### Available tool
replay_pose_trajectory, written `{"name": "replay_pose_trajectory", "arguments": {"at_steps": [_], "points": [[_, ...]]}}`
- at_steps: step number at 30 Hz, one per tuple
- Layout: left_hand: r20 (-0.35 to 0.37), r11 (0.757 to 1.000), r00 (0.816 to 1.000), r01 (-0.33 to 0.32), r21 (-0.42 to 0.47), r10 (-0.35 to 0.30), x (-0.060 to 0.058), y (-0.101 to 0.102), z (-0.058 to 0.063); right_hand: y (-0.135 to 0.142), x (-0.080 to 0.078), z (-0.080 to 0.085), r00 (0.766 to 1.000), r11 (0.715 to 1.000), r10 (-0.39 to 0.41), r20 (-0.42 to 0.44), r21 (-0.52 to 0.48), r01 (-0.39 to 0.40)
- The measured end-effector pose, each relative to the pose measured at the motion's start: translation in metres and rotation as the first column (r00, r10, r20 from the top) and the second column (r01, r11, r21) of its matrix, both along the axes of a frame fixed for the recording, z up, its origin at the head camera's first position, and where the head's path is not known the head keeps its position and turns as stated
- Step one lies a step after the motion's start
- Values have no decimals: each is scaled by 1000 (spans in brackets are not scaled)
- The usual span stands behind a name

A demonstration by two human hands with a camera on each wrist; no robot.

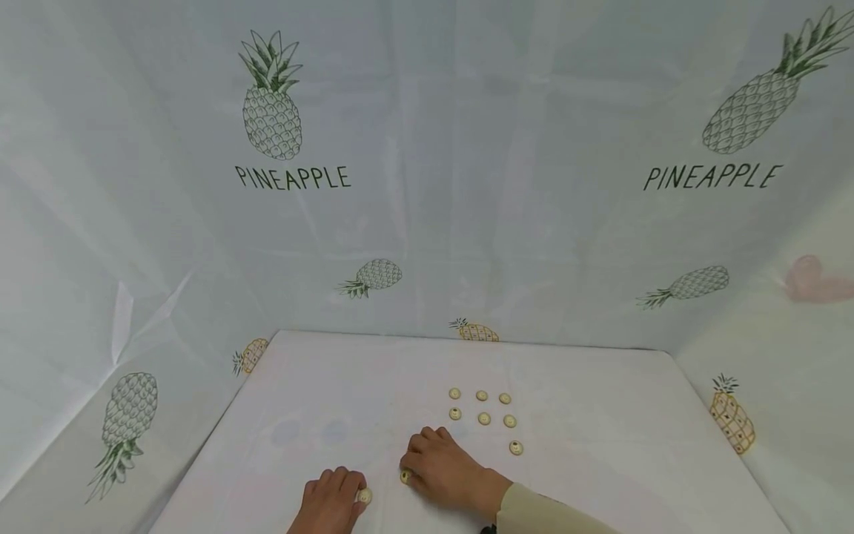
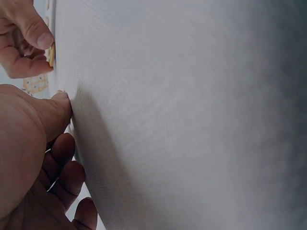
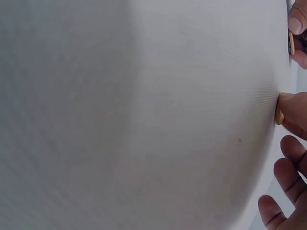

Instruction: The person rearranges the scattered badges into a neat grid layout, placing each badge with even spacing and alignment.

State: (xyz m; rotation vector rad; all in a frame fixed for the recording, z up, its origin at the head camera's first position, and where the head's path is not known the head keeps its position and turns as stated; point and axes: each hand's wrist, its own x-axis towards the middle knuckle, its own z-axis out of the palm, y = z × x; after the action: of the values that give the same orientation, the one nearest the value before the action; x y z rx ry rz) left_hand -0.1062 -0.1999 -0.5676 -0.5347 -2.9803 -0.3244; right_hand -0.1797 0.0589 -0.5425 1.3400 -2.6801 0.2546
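My left hand (image 1: 331, 498) is low in the head view, its thumb and index finger pinching a small pale-yellow round disc (image 1: 365, 495) with dark marks on its face. To its right, my right hand (image 1: 445, 469) pinches a second such disc (image 1: 405, 476) at its left side, close over the white cloth. In the right wrist view that disc (image 3: 279, 115) shows edge-on under the thumb, with the other fingers curled loosely. The left hand's disc (image 3: 291, 44) also appears there, at the upper right. In the left wrist view, the left thumb (image 2: 60, 108) mostly hides its disc.
Beyond the right hand lie several matching discs: a back row (image 1: 482, 396) of three, a nearer row (image 1: 484, 419) of three, and a single disc (image 1: 516, 448) closer in. A white cloth (image 1: 634, 445) covers the table. Pineapple-printed curtains (image 1: 467, 185) stand around it.
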Motion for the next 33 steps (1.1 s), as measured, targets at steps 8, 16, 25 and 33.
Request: {"name": "replay_pose_trajectory", "arguments": {"at_steps": [8, 16, 25, 33], "points": [[16, 1000, 1000, -8, -4, 8, 0, 2, 0, 4, -1, -5, 994, 995, -87, -72, 41, 90], [28, 1000, 1000, -7, -5, 7, -1, 2, 1, 9, 2, -8, 987, 999, -33, -154, -22, 30], [37, 1000, 999, -3, 23, 2, 0, 2, 3, 6, 1, -8, 977, 1000, 3, -213, -5, -5], [50, 1000, 999, -5, 27, 3, 0, 2, 3, 4, 1, -4, 989, 1000, -26, -148, -8, 25]]}}
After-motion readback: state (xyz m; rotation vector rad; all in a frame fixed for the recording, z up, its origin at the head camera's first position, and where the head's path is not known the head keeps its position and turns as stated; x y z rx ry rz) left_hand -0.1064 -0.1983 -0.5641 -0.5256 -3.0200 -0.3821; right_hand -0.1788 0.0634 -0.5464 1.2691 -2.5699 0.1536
